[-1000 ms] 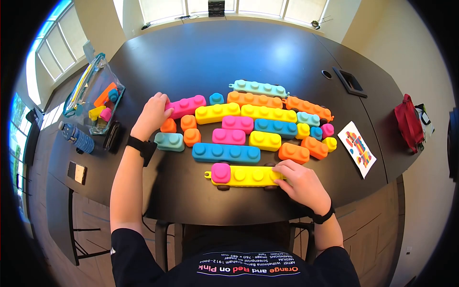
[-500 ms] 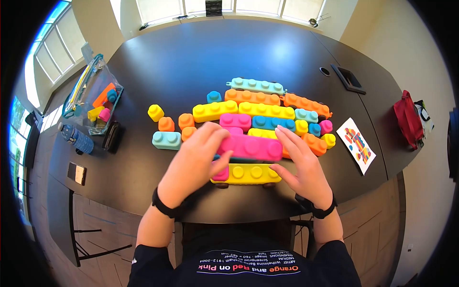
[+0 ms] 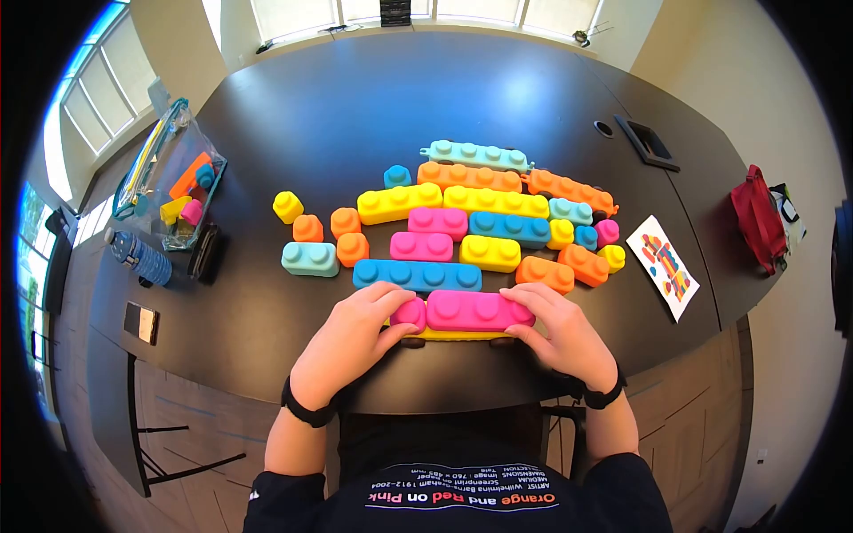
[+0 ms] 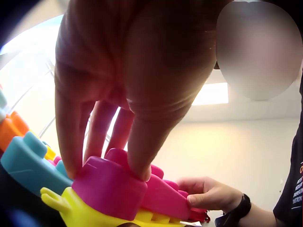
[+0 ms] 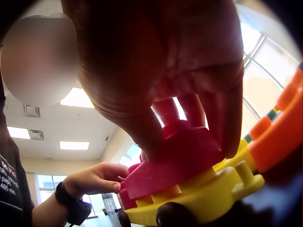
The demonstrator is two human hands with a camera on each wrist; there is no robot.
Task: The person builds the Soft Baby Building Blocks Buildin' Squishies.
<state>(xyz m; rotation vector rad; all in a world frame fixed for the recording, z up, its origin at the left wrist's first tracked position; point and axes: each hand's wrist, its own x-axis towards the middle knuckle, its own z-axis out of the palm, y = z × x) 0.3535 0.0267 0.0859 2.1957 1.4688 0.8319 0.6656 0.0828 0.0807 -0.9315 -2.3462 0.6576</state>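
Near the table's front edge is a yellow wheeled base (image 5: 203,191) with dark wheels and a hook at its end. The left hand (image 3: 351,333) pinches a small pink block (image 4: 111,189) between thumb and fingers at the base's left end. Beside that block lies a longer pink block (image 3: 480,311), whose right end the right hand (image 3: 564,327) grips. In the right wrist view, yellow studs show beneath the long block, with a gap between it and the base. Just behind is a long blue block (image 3: 418,275).
Several coloured blocks lie in rows behind the base, including a yellow block (image 3: 490,253) and an orange block (image 3: 545,275). A printed picture card (image 3: 664,266) lies to the right. A clear bag (image 3: 182,147), a water bottle (image 3: 139,256) and a phone (image 3: 142,322) are at left.
The left hand took the long pink block from the left of the rows and brought it over the yellow base. Now the right hand grips it, and the left hand pinches the small pink block.
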